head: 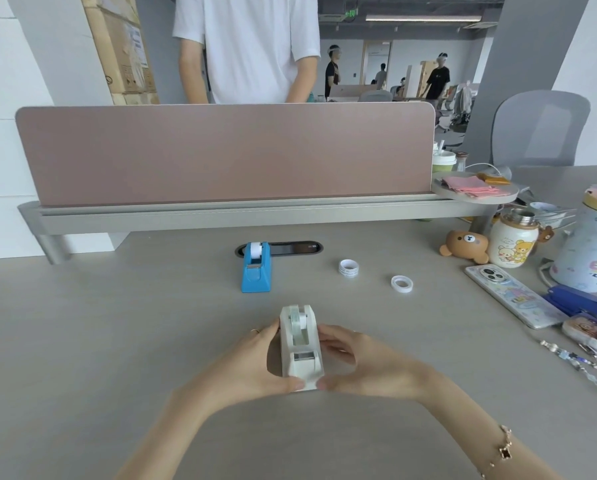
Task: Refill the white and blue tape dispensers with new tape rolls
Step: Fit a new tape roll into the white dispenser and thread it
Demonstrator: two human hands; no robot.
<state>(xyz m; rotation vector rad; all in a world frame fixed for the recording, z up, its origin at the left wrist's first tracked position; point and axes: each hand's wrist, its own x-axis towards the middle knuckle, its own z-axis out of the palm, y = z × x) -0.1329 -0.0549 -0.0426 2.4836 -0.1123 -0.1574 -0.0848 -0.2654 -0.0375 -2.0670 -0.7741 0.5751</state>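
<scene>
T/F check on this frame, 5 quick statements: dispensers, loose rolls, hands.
1. Both hands hold the white tape dispenser. True: left hand and right hand grip its sides.
2. The blue tape dispenser lies tipped on its side. False: it stands upright on the desk, beyond the white one.
3. The blue dispenser has a roll mounted. True.
4. Two loose tape rings lie on the desk. True: one stands taller, the other lies flat, both right of the blue dispenser.
5. The phone lies left of the blue dispenser. False: it lies at the desk's right side.
</scene>
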